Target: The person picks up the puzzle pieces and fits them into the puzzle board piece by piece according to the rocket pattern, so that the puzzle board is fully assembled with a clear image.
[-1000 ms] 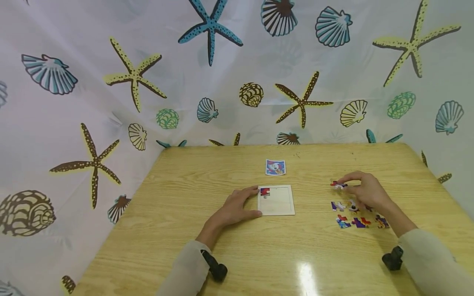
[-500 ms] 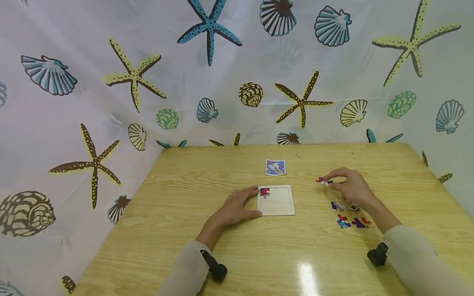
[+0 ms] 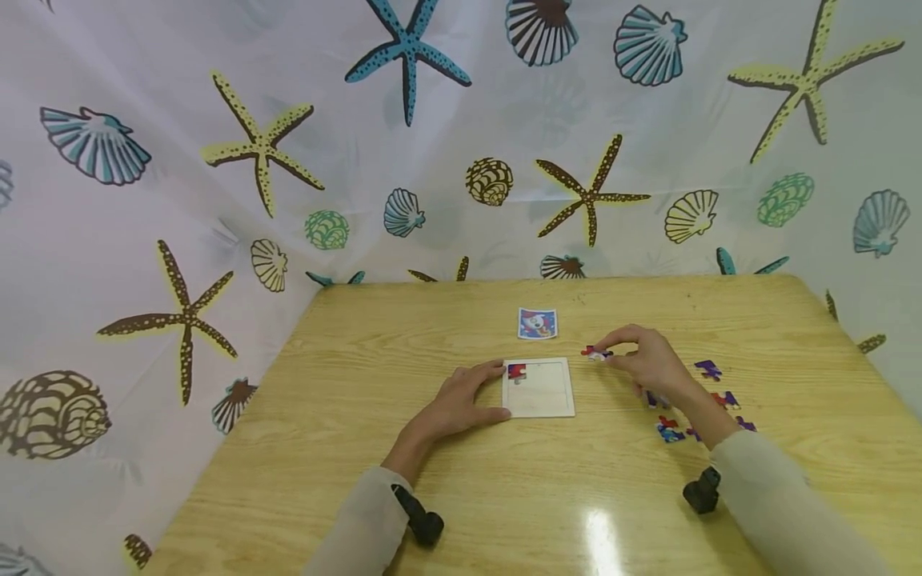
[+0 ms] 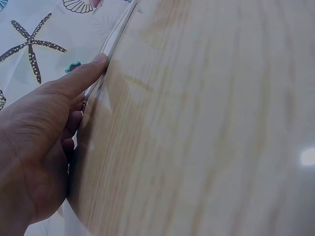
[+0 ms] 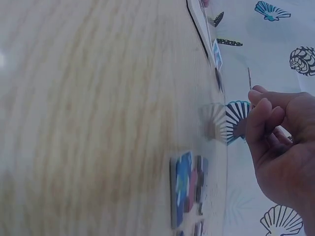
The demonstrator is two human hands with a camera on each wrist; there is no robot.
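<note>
In the head view, my left hand (image 3: pixel 461 398) holds the left side of a white square puzzle tray (image 3: pixel 543 394), forefinger near its upper corner and thumb near its lower one. A red-and-purple jigsaw piece (image 3: pixel 516 371) lies in the tray's upper left corner. My right hand (image 3: pixel 647 362) pinches another jigsaw piece (image 3: pixel 594 352), red, purple and white, between thumb and forefinger, just right of the tray. The right wrist view shows this held piece (image 5: pixel 249 81) edge-on, raised above the table. In the left wrist view, the thumb (image 4: pixel 81 78) lies against the tray's edge.
Several loose jigsaw pieces lie at the right, among them a purple one (image 3: pixel 709 370) and a blue-and-red one (image 3: pixel 670 432); my right hand and forearm partly cover others. A small picture card (image 3: pixel 538 324) lies behind the tray. A shell-patterned cloth (image 3: pixel 432 184) hangs beyond the wooden table (image 3: pixel 389 336).
My right hand has carried the pinched jigsaw piece leftward from the loose pieces toward the tray. The left hand has stayed at the tray.
</note>
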